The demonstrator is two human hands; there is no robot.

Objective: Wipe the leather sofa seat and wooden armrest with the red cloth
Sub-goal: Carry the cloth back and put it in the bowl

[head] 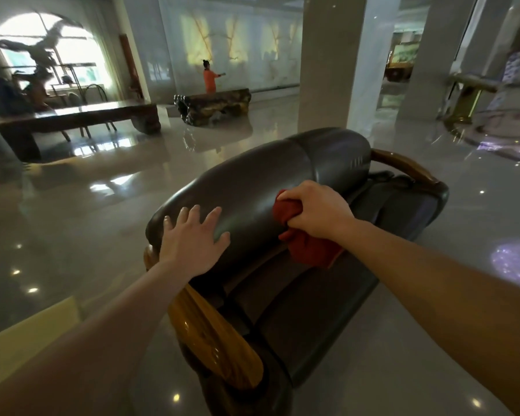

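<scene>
A dark leather sofa (252, 181) stands in front of me, seen from its near end. My right hand (315, 208) is shut on a bunched red cloth (309, 247) and presses it against the front of the rounded backrest, just above the seat cushions (309, 313). My left hand (192, 238) lies flat with fingers spread on the near end of the backrest. The glossy wooden armrest (216, 334) curves down below my left forearm. A second wooden armrest (403, 165) shows at the far end.
Polished tile floor (102, 211) surrounds the sofa. A thick square pillar (330, 64) rises just behind it. A long dark wooden table (78, 115) and a carved root bench (213, 105) stand farther back, with a person in orange (210, 78) by the wall.
</scene>
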